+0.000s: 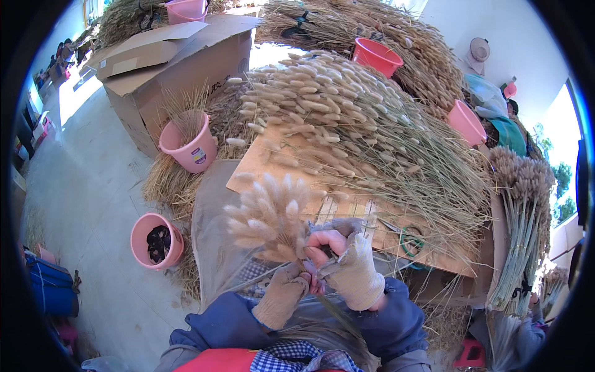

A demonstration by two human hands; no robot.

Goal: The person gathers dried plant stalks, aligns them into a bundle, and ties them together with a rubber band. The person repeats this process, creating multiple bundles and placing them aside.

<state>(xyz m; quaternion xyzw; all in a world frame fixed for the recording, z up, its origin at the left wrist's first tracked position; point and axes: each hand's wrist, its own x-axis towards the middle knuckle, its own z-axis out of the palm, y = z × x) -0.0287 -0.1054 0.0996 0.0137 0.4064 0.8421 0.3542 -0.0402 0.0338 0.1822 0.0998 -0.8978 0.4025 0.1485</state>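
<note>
A bunch of dried bunny-tail grass (272, 216) with fluffy cream heads is upright before me, slightly tilted left. My left hand (282, 290), in a worn knit glove with bare fingertips, grips its stems from below. Close against it, my right hand (346, 265), in a frayed pale glove, has its fingers curled on the stems just under the heads. Something small and dark shows between the right fingers; what it is cannot be made out. Green stem ends (337, 311) run down towards my lap beneath the right wrist.
A wooden board (251, 162) bears a large heap of loose bunny-tail grass (320, 93). Green-handled scissors (409, 242) lie near its front edge. Pink buckets (188, 149) stand around, one bucket (155, 265) holding dark items. A cardboard box (181, 69) is behind left; tied bundles (516, 223) stand right.
</note>
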